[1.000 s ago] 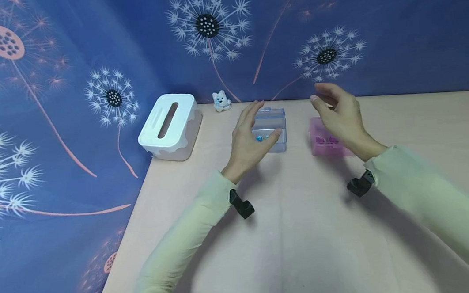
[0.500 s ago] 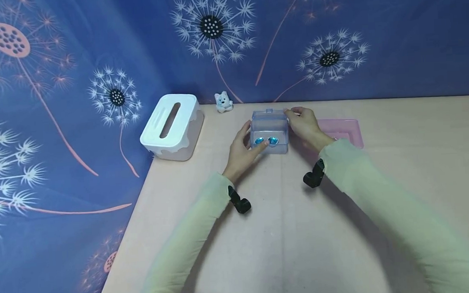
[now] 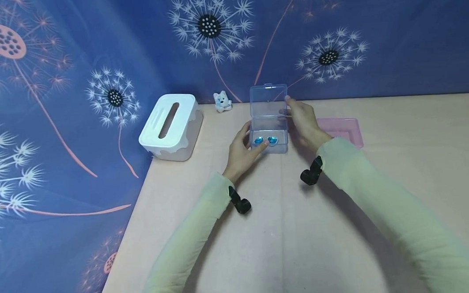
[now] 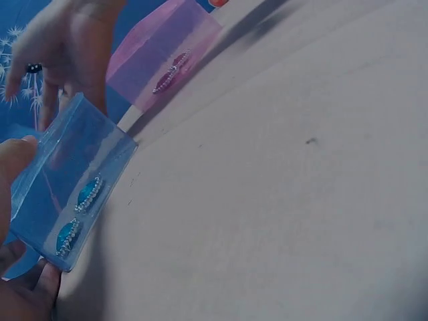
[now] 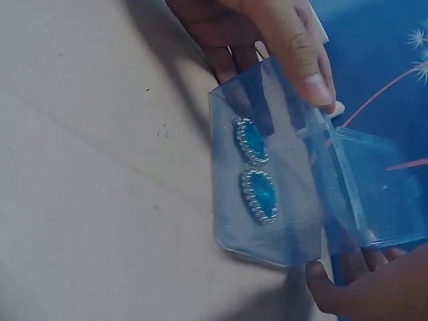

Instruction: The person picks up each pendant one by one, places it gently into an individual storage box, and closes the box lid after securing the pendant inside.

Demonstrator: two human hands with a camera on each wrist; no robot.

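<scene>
A clear blue plastic box [image 3: 269,148] stands on the table with its hinged lid [image 3: 269,101] raised. Two blue oval gems [image 3: 272,140] edged in small clear beads show through its front. My left hand [image 3: 240,156] grips the box's left side, thumb at the front wall. At the right side, my right hand [image 3: 306,124] holds the lid's right edge between thumb and fingers. Beyond it is an open pink plastic box [image 3: 353,131], partly hidden by the right arm. In the left wrist view, red beaded ornaments [image 4: 172,72] lie inside the pink box.
A white tissue box [image 3: 169,128] stands at the table's back left corner. Beside it, near the back edge, sits a small white dog figurine [image 3: 222,101]. Blue dandelion-print cloth [image 3: 146,49] hangs behind the pale tabletop [image 3: 283,232].
Both hands were raised apart above the boxes; the right has moved left from the pink box. Each has taken hold of the blue box, and its lid has swung upward.
</scene>
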